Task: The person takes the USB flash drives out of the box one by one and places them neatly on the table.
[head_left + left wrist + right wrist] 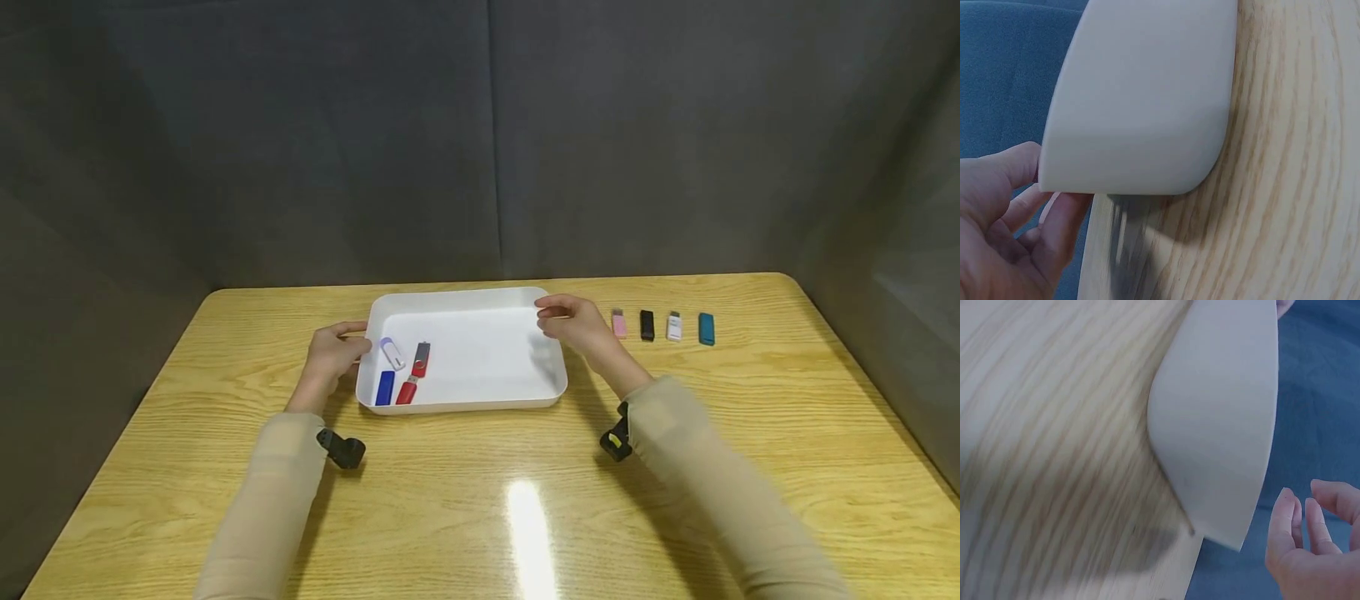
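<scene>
A shallow white tray (487,406) lies on the table. My left hand (332,357) pinches its left end, the thumb over the rim and the fingers against the outer wall. Above the tray's right end, my right hand (573,327) has loosely curved fingers with nothing between them; the right wrist view shows them apart from the rim. In the tray's left part lie a white and lilac USB flash drive (392,354), a blue one (385,388), a red one with a grey metal cover (422,360) and another red one (406,393).
Right of the tray, a row of flash drives lies on the wooden table (450,500): pink (618,324), black (647,326), white (674,327) and teal (707,329). Dark curtains (337,150) stand behind the table and at both sides.
</scene>
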Demonstrator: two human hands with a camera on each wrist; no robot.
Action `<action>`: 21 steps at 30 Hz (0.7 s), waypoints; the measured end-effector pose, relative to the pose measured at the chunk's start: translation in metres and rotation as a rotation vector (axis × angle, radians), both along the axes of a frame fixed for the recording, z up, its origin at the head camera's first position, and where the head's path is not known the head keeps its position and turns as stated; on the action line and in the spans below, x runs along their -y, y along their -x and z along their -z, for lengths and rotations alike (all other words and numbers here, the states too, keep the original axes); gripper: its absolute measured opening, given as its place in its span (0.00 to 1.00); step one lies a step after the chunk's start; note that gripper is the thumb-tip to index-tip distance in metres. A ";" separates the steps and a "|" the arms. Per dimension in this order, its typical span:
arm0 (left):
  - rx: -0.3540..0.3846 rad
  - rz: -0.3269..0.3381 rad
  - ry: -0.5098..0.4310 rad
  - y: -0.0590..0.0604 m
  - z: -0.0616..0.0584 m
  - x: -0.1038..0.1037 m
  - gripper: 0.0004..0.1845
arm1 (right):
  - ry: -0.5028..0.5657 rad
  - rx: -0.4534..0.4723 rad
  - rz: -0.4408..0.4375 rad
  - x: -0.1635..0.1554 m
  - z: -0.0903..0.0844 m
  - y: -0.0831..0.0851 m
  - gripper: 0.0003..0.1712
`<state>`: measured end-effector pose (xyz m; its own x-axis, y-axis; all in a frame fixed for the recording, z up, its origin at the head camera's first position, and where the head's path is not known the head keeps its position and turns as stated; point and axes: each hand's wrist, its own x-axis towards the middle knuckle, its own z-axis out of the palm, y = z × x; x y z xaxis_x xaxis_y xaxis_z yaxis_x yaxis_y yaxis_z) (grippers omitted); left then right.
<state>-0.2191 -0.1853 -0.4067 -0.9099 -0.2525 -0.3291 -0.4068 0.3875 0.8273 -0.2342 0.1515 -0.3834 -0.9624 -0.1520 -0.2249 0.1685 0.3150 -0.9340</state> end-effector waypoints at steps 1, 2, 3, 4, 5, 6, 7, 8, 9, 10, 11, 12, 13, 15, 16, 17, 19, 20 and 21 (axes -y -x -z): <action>0.003 0.009 0.001 0.000 0.000 0.001 0.27 | 0.008 0.005 -0.004 0.004 0.000 0.000 0.24; 0.005 0.013 0.001 0.001 0.000 0.001 0.27 | 0.014 0.008 -0.009 0.007 0.001 -0.001 0.24; 0.008 0.014 -0.003 0.001 0.000 0.001 0.27 | 0.014 0.006 -0.016 0.010 0.001 -0.001 0.24; 0.014 0.014 -0.003 0.001 0.000 0.001 0.27 | 0.013 0.006 -0.022 0.013 0.001 -0.002 0.24; 0.018 0.014 0.000 0.001 0.000 0.001 0.27 | 0.007 0.003 -0.028 0.016 0.002 -0.003 0.24; 0.021 0.014 0.000 0.001 0.000 0.001 0.27 | 0.005 0.005 -0.033 0.019 0.003 -0.003 0.24; 0.021 0.017 0.001 0.001 0.000 0.002 0.27 | -0.001 0.008 -0.035 0.021 0.003 -0.004 0.24; 0.021 0.022 -0.001 0.001 0.001 0.002 0.27 | -0.005 0.011 -0.039 0.023 0.004 -0.004 0.24; 0.020 0.025 -0.004 0.001 0.001 0.002 0.27 | -0.005 0.015 -0.040 0.025 0.005 -0.004 0.24; 0.018 0.031 -0.006 0.001 0.001 0.003 0.27 | -0.003 0.019 -0.043 0.027 0.006 -0.005 0.23; 0.016 0.037 -0.008 0.001 0.001 0.003 0.26 | -0.003 0.014 -0.047 0.029 0.007 -0.005 0.23; 0.010 0.049 -0.012 0.001 0.001 0.003 0.27 | 0.002 0.013 -0.051 0.031 0.008 -0.005 0.23; 0.008 0.058 -0.013 0.001 0.001 0.004 0.27 | 0.004 0.013 -0.053 0.033 0.008 -0.006 0.23; 0.002 0.074 -0.016 0.000 0.001 0.004 0.27 | 0.008 0.004 -0.065 0.037 0.010 -0.007 0.23; 0.000 0.082 -0.015 0.000 0.001 0.004 0.27 | 0.009 0.002 -0.071 0.040 0.011 -0.007 0.23; 0.000 0.087 -0.014 0.000 0.001 0.004 0.27 | 0.010 0.003 -0.075 0.042 0.012 -0.008 0.23; 0.005 0.093 -0.009 0.000 0.000 0.003 0.28 | 0.012 0.003 -0.086 0.046 0.014 -0.009 0.23; 0.006 0.097 -0.009 -0.001 0.000 0.003 0.28 | 0.009 -0.005 -0.096 0.048 0.015 -0.010 0.23; 0.011 0.100 -0.005 -0.001 0.000 0.003 0.28 | 0.005 -0.014 -0.103 0.051 0.015 -0.011 0.23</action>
<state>-0.2185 -0.1886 -0.4067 -0.9269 -0.1593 -0.3399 -0.3751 0.4228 0.8249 -0.2234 0.1008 -0.3984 -0.9446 -0.2517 -0.2108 0.1226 0.3251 -0.9377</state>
